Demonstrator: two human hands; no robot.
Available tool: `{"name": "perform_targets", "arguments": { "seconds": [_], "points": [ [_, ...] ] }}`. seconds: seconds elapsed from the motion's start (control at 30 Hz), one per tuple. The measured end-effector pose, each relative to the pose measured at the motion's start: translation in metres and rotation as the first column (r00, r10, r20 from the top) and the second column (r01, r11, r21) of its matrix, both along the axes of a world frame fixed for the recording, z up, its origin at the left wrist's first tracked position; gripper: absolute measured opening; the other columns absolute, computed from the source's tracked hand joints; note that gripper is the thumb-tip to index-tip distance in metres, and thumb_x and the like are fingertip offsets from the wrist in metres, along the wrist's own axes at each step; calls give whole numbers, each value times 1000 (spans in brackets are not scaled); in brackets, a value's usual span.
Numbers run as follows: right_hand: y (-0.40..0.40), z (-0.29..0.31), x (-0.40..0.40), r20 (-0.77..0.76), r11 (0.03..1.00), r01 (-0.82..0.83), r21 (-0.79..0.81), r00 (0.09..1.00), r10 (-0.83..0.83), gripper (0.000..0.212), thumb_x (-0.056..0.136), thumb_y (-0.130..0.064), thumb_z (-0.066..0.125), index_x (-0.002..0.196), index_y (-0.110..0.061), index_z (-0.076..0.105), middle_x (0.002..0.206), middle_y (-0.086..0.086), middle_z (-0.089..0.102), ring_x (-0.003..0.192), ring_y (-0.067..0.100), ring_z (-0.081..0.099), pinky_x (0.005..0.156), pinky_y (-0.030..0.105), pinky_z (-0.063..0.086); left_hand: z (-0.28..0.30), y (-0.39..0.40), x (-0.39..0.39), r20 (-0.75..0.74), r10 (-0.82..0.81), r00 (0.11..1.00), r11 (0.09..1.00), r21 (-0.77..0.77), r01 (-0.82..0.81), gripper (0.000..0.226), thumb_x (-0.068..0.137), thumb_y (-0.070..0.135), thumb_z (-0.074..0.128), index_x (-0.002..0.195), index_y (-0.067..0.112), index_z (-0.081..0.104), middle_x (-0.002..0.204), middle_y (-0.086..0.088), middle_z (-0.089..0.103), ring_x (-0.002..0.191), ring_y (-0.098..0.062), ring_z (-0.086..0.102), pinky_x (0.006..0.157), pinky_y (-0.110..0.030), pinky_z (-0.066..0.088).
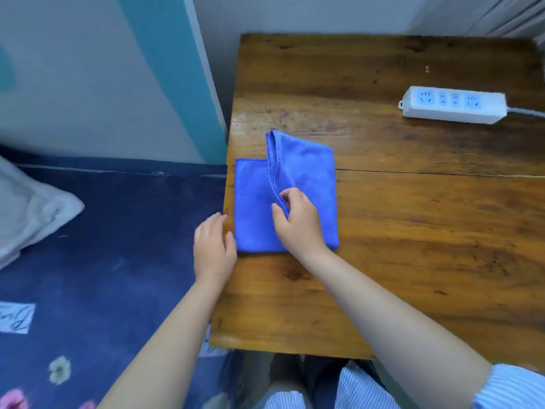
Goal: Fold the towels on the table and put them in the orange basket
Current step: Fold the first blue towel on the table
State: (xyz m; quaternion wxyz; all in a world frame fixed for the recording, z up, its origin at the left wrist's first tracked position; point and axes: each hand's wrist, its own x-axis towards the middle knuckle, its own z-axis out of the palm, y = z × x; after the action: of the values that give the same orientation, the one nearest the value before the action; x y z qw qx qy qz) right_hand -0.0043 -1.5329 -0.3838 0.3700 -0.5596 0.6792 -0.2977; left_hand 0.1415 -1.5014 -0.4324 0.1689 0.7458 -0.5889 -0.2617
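A blue towel [306, 172] lies on the left part of the wooden table [413, 231]. Its right half is lifted and folded over toward the left, with the stitched edge standing up along the middle. My right hand [298, 222] pinches that stitched edge near its lower end. My left hand [213, 246] rests at the table's left edge, fingers apart, touching the towel's lower left corner and holding nothing. No orange basket is in view.
A white power strip [454, 104] with a cable lies at the table's back right. To the left of the table is a bed with a dark blue flowered sheet [118, 246] and a white pillow [26, 208]. A wall stands behind.
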Motion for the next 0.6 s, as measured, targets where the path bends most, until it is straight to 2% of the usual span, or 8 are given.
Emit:
{"name": "perform_targets", "arguments": {
  "seconds": [0.1, 0.2, 0.33, 0.43, 0.5, 0.57, 0.6],
  "points": [
    [0, -25, 28, -54, 971, -159, 177, 984, 171, 23, 91, -10, 46, 109, 4, 51, 112, 20, 54, 106, 32, 49, 86, 33, 35, -1, 8, 28, -44, 147, 988, 988, 50, -145, 34, 91, 4, 45, 123, 3, 52, 130, -11, 52, 124, -25, 40, 98, -26, 29],
    [2, -37, 39, -83, 923, -292, 253, 943, 321, 25, 92, -8, 40, 113, 2, 50, 113, 19, 52, 107, 32, 48, 86, 33, 34, -3, 11, 46, -56, 206, 977, 976, 90, -200, 32, 93, 8, 42, 123, 6, 53, 128, -8, 54, 121, -22, 44, 94, -26, 31],
    [8, -32, 20, -59, 937, -290, 194, 950, 306, 28, 90, 3, 39, 113, 5, 55, 112, 23, 56, 107, 31, 53, 83, 21, 33, 6, -6, 37, -215, 239, 947, 969, 123, -216, 26, 93, 10, 43, 114, 6, 59, 114, -7, 61, 100, -14, 52, 84, -22, 36],
    [15, -22, -8, -198, 953, -292, 79, 933, 302, 28, 77, 15, 40, 95, 12, 61, 96, 27, 60, 93, 38, 57, 79, 32, 40, 11, -28, 16, -335, 197, 921, 970, 205, -133, 19, 93, 16, 45, 95, 11, 63, 91, -3, 64, 84, -19, 57, 72, -24, 41],
    [18, -16, -25, -296, 950, -312, 5, 907, 300, 28, 68, 15, 41, 86, 12, 63, 87, 28, 62, 84, 42, 59, 74, 38, 46, 12, -39, 3, -279, 135, 951, 958, 281, -53, 21, 93, 27, 45, 85, 14, 60, 77, 3, 60, 77, -18, 55, 65, -26, 39],
    [19, -14, -39, -397, 939, -341, -47, 869, 296, 26, 62, 12, 47, 82, 11, 64, 83, 26, 64, 80, 44, 62, 71, 41, 51, 10, -42, -7, -147, 56, 987, 940, 342, -2, 30, 92, 37, 47, 89, 10, 60, 76, 1, 58, 79, -20, 55, 67, -28, 40],
    [20, -15, -44, -440, 935, -352, -52, 848, 295, 26, 62, 9, 51, 84, 10, 65, 87, 26, 65, 84, 44, 63, 73, 45, 51, 10, -42, -10, -92, 38, 995, 933, 359, -3, 34, 91, 40, 48, 94, 9, 59, 80, -1, 57, 83, -23, 56, 69, -31, 42]
  ]
}}
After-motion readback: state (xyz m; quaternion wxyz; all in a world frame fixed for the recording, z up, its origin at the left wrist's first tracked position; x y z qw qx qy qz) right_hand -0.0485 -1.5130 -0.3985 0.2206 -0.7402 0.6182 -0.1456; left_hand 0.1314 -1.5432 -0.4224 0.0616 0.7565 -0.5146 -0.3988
